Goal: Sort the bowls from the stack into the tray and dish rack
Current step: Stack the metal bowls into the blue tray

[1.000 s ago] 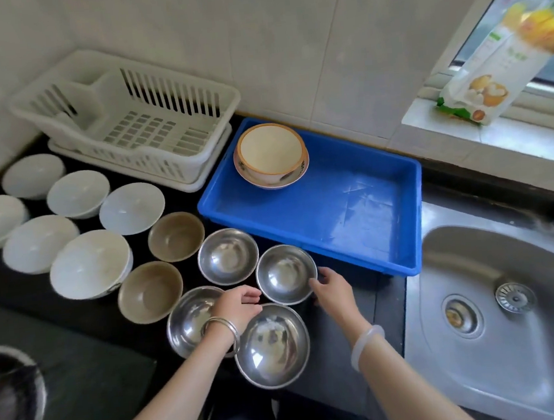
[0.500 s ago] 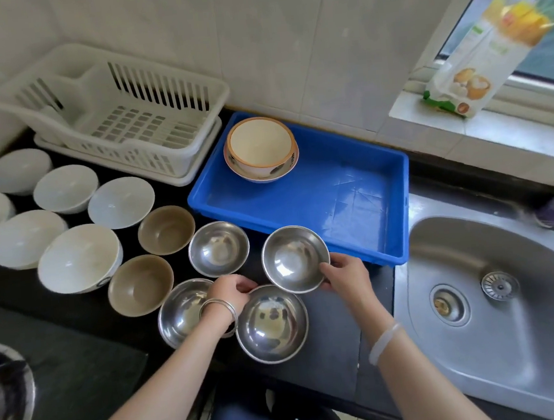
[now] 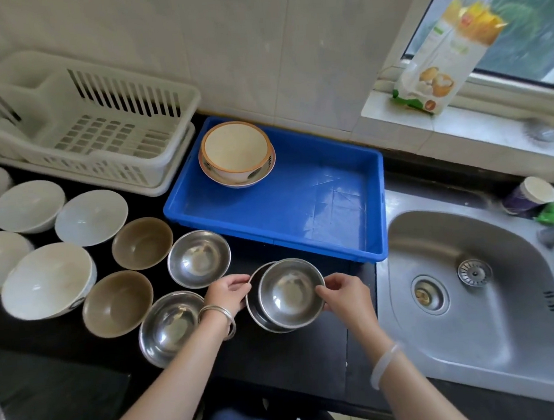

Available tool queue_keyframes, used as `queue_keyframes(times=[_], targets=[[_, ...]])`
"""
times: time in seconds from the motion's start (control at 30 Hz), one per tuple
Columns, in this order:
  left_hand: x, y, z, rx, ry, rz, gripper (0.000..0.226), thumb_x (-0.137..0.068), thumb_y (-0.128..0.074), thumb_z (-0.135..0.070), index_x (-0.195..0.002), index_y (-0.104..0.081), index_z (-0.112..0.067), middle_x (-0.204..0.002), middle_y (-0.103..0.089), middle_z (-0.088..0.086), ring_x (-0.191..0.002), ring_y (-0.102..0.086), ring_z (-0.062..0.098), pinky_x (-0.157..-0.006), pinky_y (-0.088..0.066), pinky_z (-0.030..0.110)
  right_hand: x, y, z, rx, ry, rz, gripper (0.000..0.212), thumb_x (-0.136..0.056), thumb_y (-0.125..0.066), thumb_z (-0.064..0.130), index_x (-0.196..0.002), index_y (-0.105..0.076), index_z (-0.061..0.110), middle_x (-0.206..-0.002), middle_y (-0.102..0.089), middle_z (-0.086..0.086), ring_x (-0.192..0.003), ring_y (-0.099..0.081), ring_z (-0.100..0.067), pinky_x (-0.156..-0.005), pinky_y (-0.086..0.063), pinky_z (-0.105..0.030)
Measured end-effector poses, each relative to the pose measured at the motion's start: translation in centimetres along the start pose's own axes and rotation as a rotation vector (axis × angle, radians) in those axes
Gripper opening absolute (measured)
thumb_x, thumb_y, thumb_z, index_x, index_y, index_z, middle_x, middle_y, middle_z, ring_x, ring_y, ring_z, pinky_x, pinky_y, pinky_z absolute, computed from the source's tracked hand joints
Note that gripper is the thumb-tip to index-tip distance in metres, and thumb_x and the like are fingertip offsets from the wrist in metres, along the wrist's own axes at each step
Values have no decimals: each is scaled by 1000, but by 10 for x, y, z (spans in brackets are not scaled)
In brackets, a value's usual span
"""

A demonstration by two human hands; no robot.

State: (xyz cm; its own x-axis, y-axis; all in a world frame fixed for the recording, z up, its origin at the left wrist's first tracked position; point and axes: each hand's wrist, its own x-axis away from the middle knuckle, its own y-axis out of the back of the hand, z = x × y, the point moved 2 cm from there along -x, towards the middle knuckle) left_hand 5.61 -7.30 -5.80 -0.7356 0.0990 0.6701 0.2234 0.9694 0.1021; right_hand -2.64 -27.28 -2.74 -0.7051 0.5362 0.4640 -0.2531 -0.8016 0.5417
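Steel bowl (image 3: 289, 294) nested in another, just before the blue tray (image 3: 373, 201). Right hand (image 3: 345, 296) fingers pinching its rim; left hand (image 3: 227, 293) fingers curled on the lower rim. Likely risk: slippery steel escaping, clattering.

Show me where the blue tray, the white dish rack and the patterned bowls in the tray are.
blue tray (image 3: 319, 212), head view, bare floor of the tray.
white dish rack (image 3: 125, 99), head view, slotted back wall.
patterned bowls (image 3: 235, 148), head view, inside of the upper bowl.
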Motion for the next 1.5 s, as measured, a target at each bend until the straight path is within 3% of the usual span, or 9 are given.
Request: queue_keyframes(times=[0.3, 0.43, 0.53, 0.77, 0.97, 1.1, 1.23, 1.4, 1.5], targets=[[17, -4, 6, 178, 104, 71, 32, -89, -49, 5, -121, -52, 3, -107, -56, 16, -97, -54, 25, -74, -51, 34, -3, -18, -15, 11, -52, -46, 8, -76, -69, 18, -75, -62, 20, -73, -66, 2, -74, -66, -20, -67, -53, -30], [17, -4, 8, 206, 118, 81, 33, -89, -50, 3, -122, -51, 3, -107, -56, 15, -97, -54, 26, -71, -50, 30, -5, -21, -22, -107, -133, 10, 15, -82, -68, 20, -95, -60, 21, -85, -65, 2, -77, -66, -16, -64, -58, -29], [19, -4, 10, 213, 117, 85, 34, -89, -51, 2, -123, -51, 3, -108, -56, 16, -98, -55, 25, -72, -50, 29, -2, -27, -24, -307, -220, 141, 18, -88, -63, 17, -106, -64, 18, -93, -69, -7, -73, -68, -18, -57, -58, -26], [19, -4, 6, 196, 92, 79, 36, -88, -52, 3, -124, -51, 2, -119, -58, 21, -99, -56, 23, -86, -47, 34, 2, -28, -20, -408, -181, 107, 18, -88, -64, 16, -105, -67, 23, -89, -72, -5, -81, -71, -21, -56, -58, -25], [9, -6, -29, 214, -23, 103, 25, -88, -55, -3, -113, -57, -6, -96, -64, 4, -87, -61, 14, -68, -55, 22, -11, -5, 12, -439, -52, 44, 13, -85, -67, 16, -91, -73, 26, -80, -75, 1, -76, -72, -14, -56, -58, -25], [-3, -16, -70, 252, -94, 132, 18, -89, -55, -4, -107, -56, -5, -90, -64, 3, -81, -61, 9, -59, -55, 13, -35, 17, 43, -491, -15, 44, 18, -85, -67, 18, -103, -70, 16, -89, -74, -5, -79, -71, -18, -56, -57, -25], [-21, -38, -110, 269, -140, 153, 27, -90, -52, -4, -117, -55, -1, -95, -61, 7, -83, -59, 16, -63, -55, 17, -67, 36, 68, -554, -30, 55, 24, -87, -65, 17, -110, -65, 10, -95, -70, -11, -70, -69, -25, -55, -57, -26], [-53, -69, -134, 244, -29, 175, 33, -94, -49, -12, -127, -50, -14, -109, -55, 9, -92, -57, 30, -71, -53, 39, -109, 44, 76, -589, -101, 49, 32, -89, -64, 18, -118, -58, 9, -110, -65, -17, -74, -67, -29, -53, -58, -24], [-76, -84, -137, 247, 15, 153, 35, -94, -47, -10, -129, -48, -13, -117, -51, 11, -98, -55, 29, -77, -50, 42, -133, 41, 75, -570, -147, 59, 36, -90, -62, 19, -124, -56, 8, -112, -64, -17, -73, -66, -27, -50, -57, -22]])
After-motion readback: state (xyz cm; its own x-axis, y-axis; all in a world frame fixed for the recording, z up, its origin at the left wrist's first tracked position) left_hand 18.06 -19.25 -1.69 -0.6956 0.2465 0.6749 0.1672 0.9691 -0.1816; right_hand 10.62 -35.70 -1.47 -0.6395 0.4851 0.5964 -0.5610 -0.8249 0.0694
